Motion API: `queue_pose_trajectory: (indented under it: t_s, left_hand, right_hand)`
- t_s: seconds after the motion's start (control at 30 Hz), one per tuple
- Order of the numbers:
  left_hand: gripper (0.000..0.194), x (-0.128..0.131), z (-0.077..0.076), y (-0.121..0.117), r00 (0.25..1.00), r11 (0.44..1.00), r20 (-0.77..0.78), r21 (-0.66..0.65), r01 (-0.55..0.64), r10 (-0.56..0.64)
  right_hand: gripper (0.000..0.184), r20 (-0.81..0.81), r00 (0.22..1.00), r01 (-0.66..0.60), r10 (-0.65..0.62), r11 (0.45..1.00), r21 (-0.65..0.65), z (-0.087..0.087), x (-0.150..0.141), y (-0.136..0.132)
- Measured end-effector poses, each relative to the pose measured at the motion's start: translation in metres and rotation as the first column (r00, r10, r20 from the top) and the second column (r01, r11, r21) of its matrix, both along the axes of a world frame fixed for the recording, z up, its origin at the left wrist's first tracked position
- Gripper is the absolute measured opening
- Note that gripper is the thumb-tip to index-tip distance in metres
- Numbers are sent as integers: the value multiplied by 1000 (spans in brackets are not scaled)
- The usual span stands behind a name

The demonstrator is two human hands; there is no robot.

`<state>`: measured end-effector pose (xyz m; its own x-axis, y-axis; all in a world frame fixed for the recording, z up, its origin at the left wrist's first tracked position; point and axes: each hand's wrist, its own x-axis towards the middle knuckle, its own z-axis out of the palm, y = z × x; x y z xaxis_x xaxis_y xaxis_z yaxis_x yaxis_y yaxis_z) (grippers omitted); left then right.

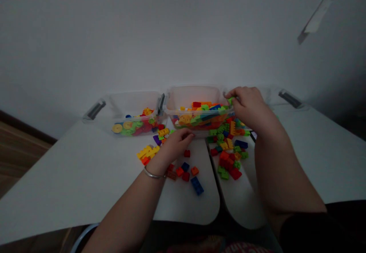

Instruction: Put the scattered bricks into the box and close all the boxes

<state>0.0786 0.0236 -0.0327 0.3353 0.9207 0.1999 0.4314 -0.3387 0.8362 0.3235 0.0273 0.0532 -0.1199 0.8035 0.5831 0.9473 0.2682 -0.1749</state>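
Note:
My left hand (175,143) rests on the white table (71,176) just in front of the middle clear bin (197,92), fingers curled down over loose bricks; what it holds, if anything, is hidden. My right hand (248,106) is raised at the right rim of that bin, fingers pinched on a small green brick (230,100). The bin is full of mixed coloured bricks (200,115). Loose bricks (228,150) lie scattered on the table between and below my hands.
A second clear bin (128,104) with fewer bricks and yellow wheels stands to the left. A grey-handled lid or third bin (288,98) sits behind my right hand. A gap (220,192) splits the two tabletops. A white wall rises behind.

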Motion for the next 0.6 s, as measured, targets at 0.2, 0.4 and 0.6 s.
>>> queue_pose_trajectory:
  t_s: [0.2,0.4,0.6]
  left_hand:
    - [13,-6,1,-3,938,987,-310,-97,131,-155]
    - [21,-7,2,-5,868,978,-453,-46,205,-203]
    - [29,-5,4,-9,792,966,-573,5,259,-209]
  right_hand:
    - [34,51,998,-35,43,987,-159,0,0,6]
    - [33,76,996,-27,36,993,-115,-6,1,10]
    - [36,99,995,-7,23,987,-159,-8,0,12]
